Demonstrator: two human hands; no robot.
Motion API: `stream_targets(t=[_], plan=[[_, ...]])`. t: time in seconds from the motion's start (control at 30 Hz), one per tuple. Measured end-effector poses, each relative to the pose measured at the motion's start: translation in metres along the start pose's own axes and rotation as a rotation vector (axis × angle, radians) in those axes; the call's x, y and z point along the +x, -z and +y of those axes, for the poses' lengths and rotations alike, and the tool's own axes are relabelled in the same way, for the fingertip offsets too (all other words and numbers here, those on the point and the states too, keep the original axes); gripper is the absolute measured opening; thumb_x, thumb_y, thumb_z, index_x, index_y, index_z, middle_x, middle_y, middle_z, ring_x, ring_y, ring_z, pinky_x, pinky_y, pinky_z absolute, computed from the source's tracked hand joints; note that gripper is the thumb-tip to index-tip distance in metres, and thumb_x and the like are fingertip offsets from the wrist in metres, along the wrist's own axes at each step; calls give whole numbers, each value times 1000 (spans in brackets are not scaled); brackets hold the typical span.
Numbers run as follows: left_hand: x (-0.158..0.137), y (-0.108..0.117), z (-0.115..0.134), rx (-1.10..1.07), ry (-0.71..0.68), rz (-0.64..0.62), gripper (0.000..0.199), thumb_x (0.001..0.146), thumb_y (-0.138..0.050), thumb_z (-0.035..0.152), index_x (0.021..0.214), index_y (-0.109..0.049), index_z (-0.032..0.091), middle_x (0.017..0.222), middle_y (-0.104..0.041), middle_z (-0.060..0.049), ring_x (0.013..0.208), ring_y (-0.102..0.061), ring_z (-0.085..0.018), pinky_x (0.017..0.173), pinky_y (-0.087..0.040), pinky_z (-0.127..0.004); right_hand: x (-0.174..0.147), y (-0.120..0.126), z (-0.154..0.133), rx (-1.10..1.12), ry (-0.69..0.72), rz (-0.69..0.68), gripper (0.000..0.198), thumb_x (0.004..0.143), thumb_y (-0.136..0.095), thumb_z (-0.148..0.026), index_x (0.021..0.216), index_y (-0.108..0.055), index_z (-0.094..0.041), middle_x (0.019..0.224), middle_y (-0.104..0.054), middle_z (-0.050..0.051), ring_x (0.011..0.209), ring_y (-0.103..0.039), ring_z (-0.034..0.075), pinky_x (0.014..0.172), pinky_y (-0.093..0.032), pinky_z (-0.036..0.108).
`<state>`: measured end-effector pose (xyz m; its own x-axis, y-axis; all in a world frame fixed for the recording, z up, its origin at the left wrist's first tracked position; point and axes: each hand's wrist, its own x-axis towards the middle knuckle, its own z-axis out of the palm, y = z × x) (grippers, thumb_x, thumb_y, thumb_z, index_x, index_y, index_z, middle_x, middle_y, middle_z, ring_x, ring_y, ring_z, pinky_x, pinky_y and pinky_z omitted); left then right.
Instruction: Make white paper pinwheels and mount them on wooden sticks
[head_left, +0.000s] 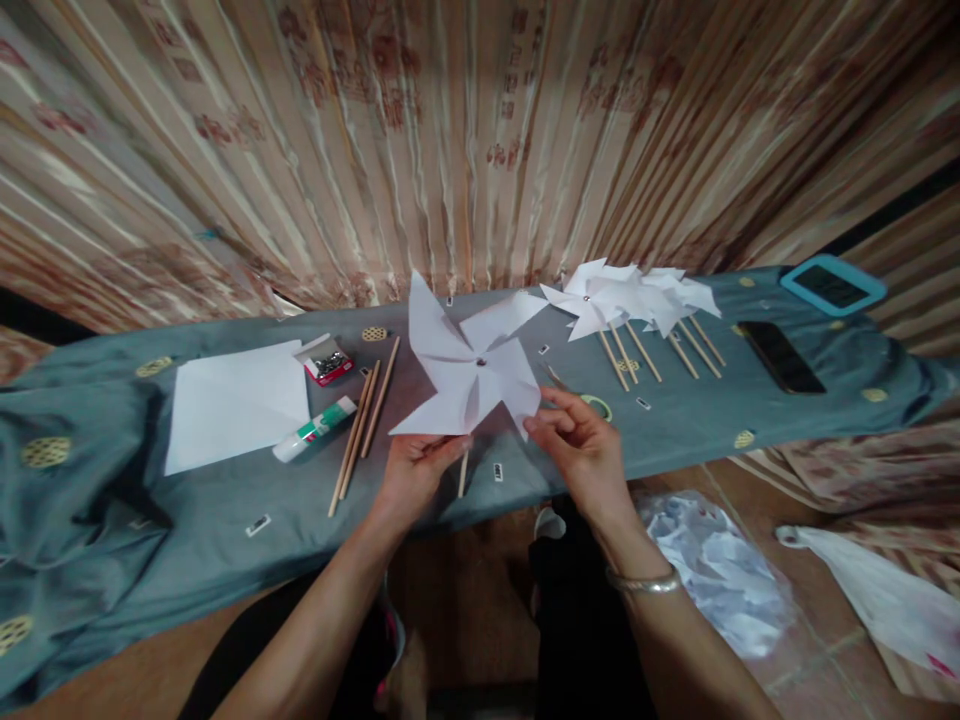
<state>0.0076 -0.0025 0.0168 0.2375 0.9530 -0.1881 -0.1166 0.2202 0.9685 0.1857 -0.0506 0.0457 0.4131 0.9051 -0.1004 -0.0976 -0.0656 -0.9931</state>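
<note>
A white paper pinwheel (pixel 491 372) on a wooden stick (pixel 463 474) is held up above the table in front of me. A small pin head sits at its centre. My left hand (pixel 414 478) is closed at the lower left blade, with the thumb at the paper's bottom edge; its other fingers are partly hidden. The right-hand blade's tip is pinched between the thumb and fingers of my right hand (pixel 577 445). Behind the right hand lie scissors with a light green handle (pixel 598 407), partly covered. Three wooden sticks (pixel 381 398) lie left of the pinwheel.
White paper sheets (pixel 236 405), a glue stick (pixel 315 430) and a red box of pins (pixel 326 362) lie left. Several pinwheels (pixel 600 298), a phone (pixel 781 357) and a blue-framed device (pixel 832 285) occupy the right. A plastic bag of paper scraps (pixel 720 570) is on the floor.
</note>
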Motion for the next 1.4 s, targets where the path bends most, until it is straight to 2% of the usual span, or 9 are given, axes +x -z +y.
stream_targets(t=[0.17,0.3,0.47,0.53,0.67,0.8,1.0,1.17,1.4], plan=[[2,-1,1,-24,14,20,24,61,-81,30,83,-80,23,91,-80,-4,90,-73,-25,94,-53,-40,-11,-15,-2,128,-136,-125,48,63,-85,-38,106,-67,-24,67,-71,-5,60,-59,12,60,-46,27],[2,-2,4,-13,-29,-6,21,62,-79,29,82,-81,23,90,-80,-4,87,-73,-23,88,-55,-35,-18,-24,-3,189,-214,-210,51,60,-87,-37,105,-67,-24,65,-71,-5,58,-58,12,61,-47,26],[2,-3,8,44,-74,-44,17,65,-74,27,80,-81,25,94,-79,-2,91,-71,-22,86,-54,-30,-20,-24,-2,137,-218,-341,54,65,-84,-42,112,-66,-22,66,-72,-2,60,-61,14,60,-48,27],[2,-4,8,10,-49,-32,15,65,-75,27,79,-81,25,93,-79,-1,91,-71,-21,86,-53,-29,-19,-19,0,21,-143,-308,45,70,-80,-44,108,-69,-22,67,-73,0,59,-60,14,59,-48,28],[4,-8,8,-129,32,23,19,61,-79,29,79,-80,24,86,-78,-2,85,-70,-20,86,-52,-31,-19,-8,6,-349,127,-134,23,80,-73,-42,95,-75,-25,80,-75,3,70,-63,17,70,-49,32],[6,-15,12,-291,88,59,30,53,-85,31,80,-80,19,79,-77,-5,74,-68,-18,79,-53,-32,-22,-7,11,-544,282,-164,20,82,-73,-40,94,-76,-25,79,-73,3,68,-60,17,70,-48,31],[6,-28,18,-451,139,71,34,45,-92,28,74,-79,16,67,-74,-4,65,-63,-13,70,-50,-25,-22,-12,11,-614,342,-162,10,86,-67,-29,87,-74,-22,72,-70,0,67,-60,16,67,-46,27],[6,-32,16,-513,157,64,35,47,-93,27,77,-80,14,69,-74,-4,59,-60,-10,62,-47,-22,-23,-18,12,-619,303,-161,13,84,-67,-32,87,-73,-21,72,-68,-1,66,-60,15,66,-46,25],[3,-28,18,-561,123,77,44,48,-95,31,87,-79,18,86,-76,-4,80,-68,-14,79,-51,-25,-11,-27,1,-587,245,-54,23,84,-63,-41,82,-73,-20,62,-65,-2,57,-58,14,59,-45,25]])
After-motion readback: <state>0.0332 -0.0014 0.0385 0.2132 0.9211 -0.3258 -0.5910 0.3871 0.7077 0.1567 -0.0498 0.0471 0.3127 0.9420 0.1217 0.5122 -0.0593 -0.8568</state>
